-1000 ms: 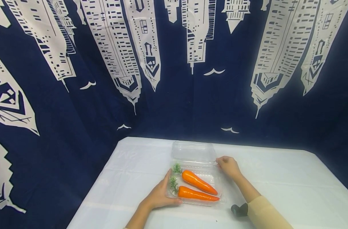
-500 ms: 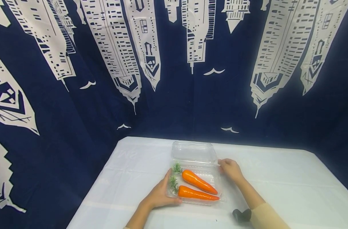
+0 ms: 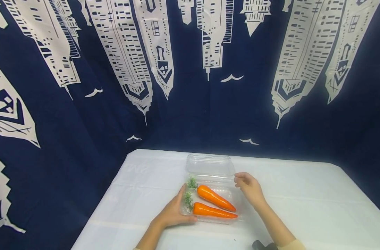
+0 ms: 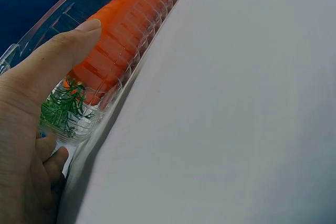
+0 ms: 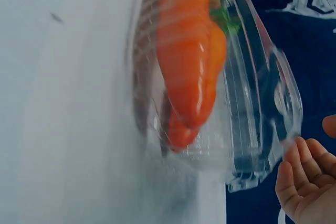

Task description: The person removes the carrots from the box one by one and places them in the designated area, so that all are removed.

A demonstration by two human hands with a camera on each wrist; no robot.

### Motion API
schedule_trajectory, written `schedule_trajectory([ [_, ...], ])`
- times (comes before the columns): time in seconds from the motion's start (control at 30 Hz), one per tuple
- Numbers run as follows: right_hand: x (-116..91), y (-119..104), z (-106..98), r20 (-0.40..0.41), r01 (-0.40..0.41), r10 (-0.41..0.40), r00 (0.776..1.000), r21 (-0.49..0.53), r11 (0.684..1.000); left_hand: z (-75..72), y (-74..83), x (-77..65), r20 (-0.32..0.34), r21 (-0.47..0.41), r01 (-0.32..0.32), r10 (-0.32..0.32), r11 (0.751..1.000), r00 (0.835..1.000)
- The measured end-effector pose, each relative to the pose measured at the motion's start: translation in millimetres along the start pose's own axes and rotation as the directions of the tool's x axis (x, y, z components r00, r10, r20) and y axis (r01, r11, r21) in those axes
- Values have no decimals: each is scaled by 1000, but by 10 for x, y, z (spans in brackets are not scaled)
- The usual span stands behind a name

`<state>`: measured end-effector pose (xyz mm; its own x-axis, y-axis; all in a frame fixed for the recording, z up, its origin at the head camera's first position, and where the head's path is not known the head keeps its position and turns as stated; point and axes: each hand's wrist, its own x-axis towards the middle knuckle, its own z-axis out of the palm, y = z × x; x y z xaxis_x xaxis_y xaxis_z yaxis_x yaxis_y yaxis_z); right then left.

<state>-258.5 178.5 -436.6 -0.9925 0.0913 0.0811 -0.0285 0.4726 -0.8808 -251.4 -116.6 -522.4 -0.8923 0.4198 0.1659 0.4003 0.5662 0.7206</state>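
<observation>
A clear plastic clamshell container (image 3: 214,222) lies on the table, its lid (image 3: 210,165) tipped back on the far side. Two orange carrots, the farther one (image 3: 216,198) and the nearer one (image 3: 213,210), lie inside with green leafy tops to the left. My left hand (image 3: 174,211) grips the container's near left corner. Its thumb (image 4: 79,40) lies along the near wall and the other fingers are at the left end. By the lid's right edge is my right hand (image 3: 250,189). Its fingertips (image 5: 294,156) are at the lid's rim, with the thumb apart.
A dark object (image 3: 263,245), partly cut off, lies by the right sleeve (image 3: 291,244). A white cloth covers the table (image 3: 140,194). Behind it hangs a navy cloth (image 3: 183,128) printed with white buildings.
My right hand has shifted slightly, and its fingers have spread from a pinch by the lid's edge. The right sleeve has moved toward the near edge. The left hand and carrots stay put.
</observation>
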Motion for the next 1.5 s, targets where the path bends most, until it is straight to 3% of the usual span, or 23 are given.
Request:
schedule_trajectory([
  [0.23, -175, -63, 257, 84, 91, -84, 993, -85, 992, -22, 16, -8, -5, -3, -1, 1, 1000, 1000],
  [0.5, -250, -60, 446, 219, 187, -159, 963, -114, 976, -8, 9, -8, -5, -6, -2, 2, 1000, 1000],
  [0.6, -251, -60, 472, 288, 229, -192, 938, -100, 968, -5, 5, 0, -8, -3, -8, 8, 1000, 1000],
  [0.8, -249, -49, 517, 426, 356, -287, 858, -91, 930, -7, 7, 0, -8, -7, -12, 12, 1000, 1000],
  [0.97, -252, -14, 555, 484, 430, -330, 810, -108, 896, -9, 13, -5, -6, -17, -5, 5, 1000, 1000],
  [1.5, -234, 32, 599, 528, 477, -322, 786, -185, 859, -21, 37, -10, 0, -21, 7, -7, 1000, 1000],
])
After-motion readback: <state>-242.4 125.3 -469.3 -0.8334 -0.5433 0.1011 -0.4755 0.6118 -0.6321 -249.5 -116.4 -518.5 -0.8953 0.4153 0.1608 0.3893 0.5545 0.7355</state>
